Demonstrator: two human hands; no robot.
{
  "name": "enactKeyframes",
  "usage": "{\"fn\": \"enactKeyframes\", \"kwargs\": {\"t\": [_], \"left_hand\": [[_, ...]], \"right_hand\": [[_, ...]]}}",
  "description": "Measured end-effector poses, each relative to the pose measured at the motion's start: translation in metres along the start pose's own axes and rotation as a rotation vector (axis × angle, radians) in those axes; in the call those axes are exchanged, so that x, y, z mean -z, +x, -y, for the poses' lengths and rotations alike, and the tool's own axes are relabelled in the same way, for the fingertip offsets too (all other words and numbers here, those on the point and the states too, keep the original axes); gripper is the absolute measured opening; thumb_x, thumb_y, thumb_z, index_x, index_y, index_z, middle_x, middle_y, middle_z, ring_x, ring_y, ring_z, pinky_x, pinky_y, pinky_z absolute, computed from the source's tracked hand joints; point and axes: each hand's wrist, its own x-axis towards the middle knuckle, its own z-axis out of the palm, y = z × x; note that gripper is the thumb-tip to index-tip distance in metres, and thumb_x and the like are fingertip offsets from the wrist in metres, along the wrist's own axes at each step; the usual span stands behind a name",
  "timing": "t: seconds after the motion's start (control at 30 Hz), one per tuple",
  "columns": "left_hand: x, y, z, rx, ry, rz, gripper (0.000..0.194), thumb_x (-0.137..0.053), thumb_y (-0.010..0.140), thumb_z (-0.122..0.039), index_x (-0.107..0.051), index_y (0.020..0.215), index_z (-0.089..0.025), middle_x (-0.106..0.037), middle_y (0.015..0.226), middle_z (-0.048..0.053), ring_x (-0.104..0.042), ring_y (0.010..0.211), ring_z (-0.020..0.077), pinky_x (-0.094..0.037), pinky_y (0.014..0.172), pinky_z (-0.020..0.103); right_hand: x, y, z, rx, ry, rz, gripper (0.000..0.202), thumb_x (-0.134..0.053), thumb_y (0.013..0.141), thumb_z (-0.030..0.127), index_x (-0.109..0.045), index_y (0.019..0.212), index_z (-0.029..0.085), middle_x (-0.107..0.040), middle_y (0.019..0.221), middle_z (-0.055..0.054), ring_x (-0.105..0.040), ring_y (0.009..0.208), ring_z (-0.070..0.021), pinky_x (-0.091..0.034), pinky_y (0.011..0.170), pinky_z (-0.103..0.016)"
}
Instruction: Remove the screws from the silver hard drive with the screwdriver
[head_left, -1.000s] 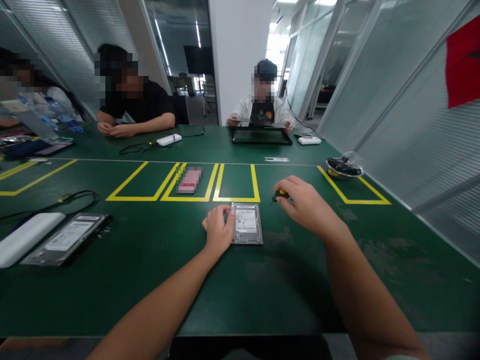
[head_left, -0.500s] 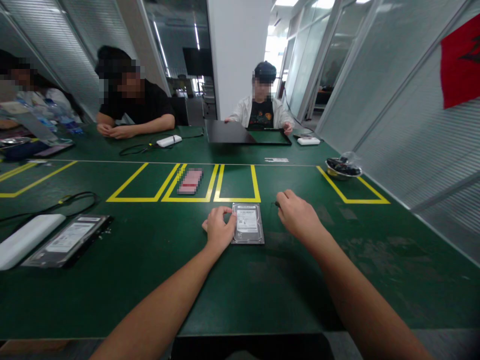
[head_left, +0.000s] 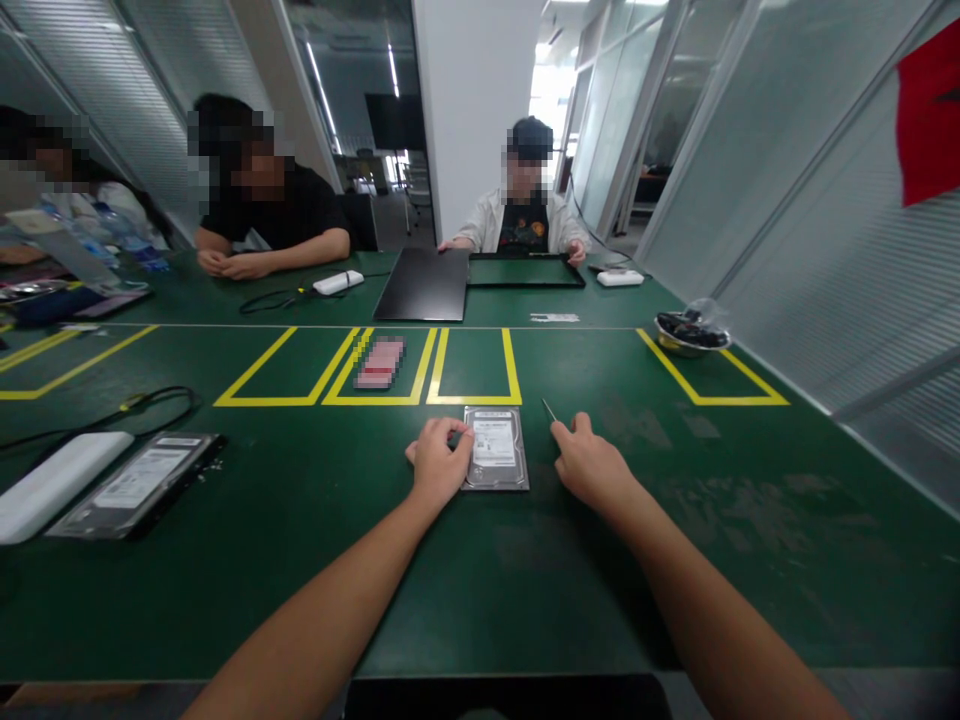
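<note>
A hard drive (head_left: 496, 455) lies flat on the green table, its white label facing up. At its left edge, my left hand (head_left: 441, 455) is closed, thumb and fingers holding the side of the drive. To the right of the drive, my right hand (head_left: 592, 458) is wrapped round a small screwdriver (head_left: 550, 411). Its thin metal shaft points up and to the left, apart from the drive, while the handle is hidden in my fingers.
A second hard drive (head_left: 142, 485) and a white power bank (head_left: 64, 485) lie at left. Yellow tape (head_left: 474, 401) marks areas ahead, one with a pink blurred item (head_left: 380, 362). A metal bowl (head_left: 691, 340) stands at right. Opposite, a person handles a dark panel (head_left: 421, 285) and a frame (head_left: 525, 287).
My right hand has turned and lowered slightly, so the screwdriver's shaft now shows pointing forward. My left hand stays on the drive. The person opposite has moved the dark panel left and lower.
</note>
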Motion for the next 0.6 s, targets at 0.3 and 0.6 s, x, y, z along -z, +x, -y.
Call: {"fn": "enactKeyframes", "kwargs": {"t": [0.3,0.6], "left_hand": [[0.0006,0.0006,-0.0008,0.01,-0.019,0.011,0.012,-0.06,0.084,-0.031,-0.067,0.085,-0.022,-0.065,0.094,0.0,-0.062,0.091,0.0178,-0.04,0.093,0.035],[-0.0002,0.0002,0.0,0.002,-0.008,0.021,0.012,-0.059,0.084,-0.031,-0.067,0.085,-0.022,-0.065,0.094,-0.001,-0.062,0.086,0.017,-0.04,0.091,0.035]], "right_hand": [[-0.0079,-0.0013,-0.0014,-0.035,-0.015,0.027,0.034,-0.046,0.088,0.016,-0.046,0.122,0.016,-0.047,0.114,-0.015,-0.069,0.076,-0.024,-0.048,0.059,-0.031],[-0.0057,-0.0057,0.0,-0.07,-0.015,-0.02,0.024,-0.048,0.091,0.022,-0.051,0.114,0.016,-0.051,0.106,-0.013,-0.066,0.082,-0.0258,-0.048,0.058,-0.031]]}}
